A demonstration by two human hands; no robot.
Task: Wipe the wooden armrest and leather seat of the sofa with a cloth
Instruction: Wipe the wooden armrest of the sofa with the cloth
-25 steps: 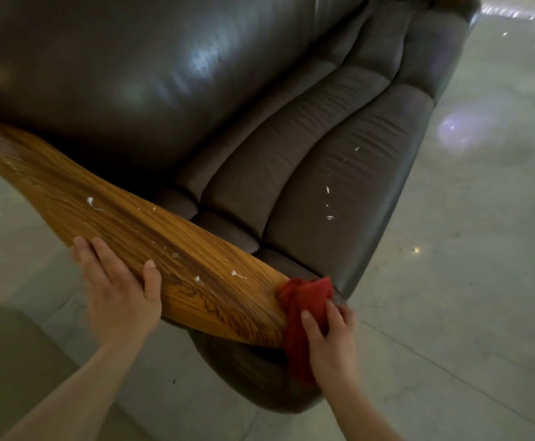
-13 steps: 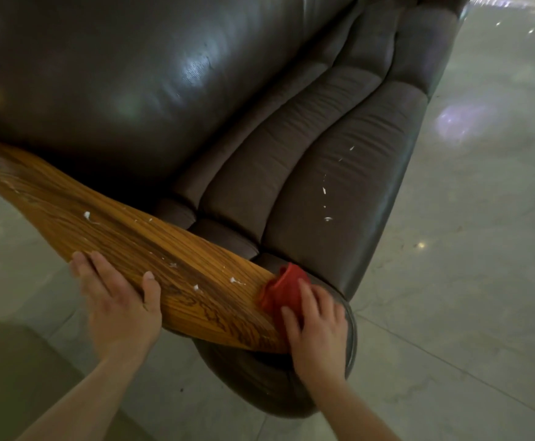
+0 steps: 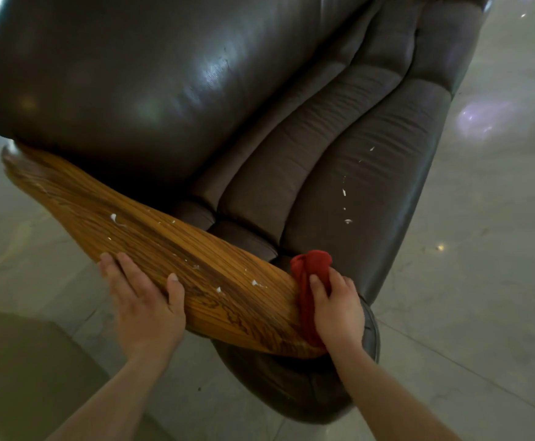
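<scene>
A curved wooden armrest (image 3: 151, 237) with strong grain runs from upper left to lower right, dotted with small white specks. My left hand (image 3: 143, 305) grips its near edge, thumb on top. My right hand (image 3: 336, 308) presses a bunched red cloth (image 3: 309, 272) against the armrest's right end, where wood meets leather. The dark brown leather seat (image 3: 364, 192) stretches away to the upper right and carries several white specks. The glossy leather backrest (image 3: 151, 81) fills the upper left.
Pale polished stone floor (image 3: 488, 249) surrounds the sofa, with light reflections at the upper right. A dull olive slab or mat (image 3: 21, 370) lies at the lower left near my left forearm.
The red cloth under my right hand has slid back and forth along the armrest's right end. My left hand has kept its grip on the wood.
</scene>
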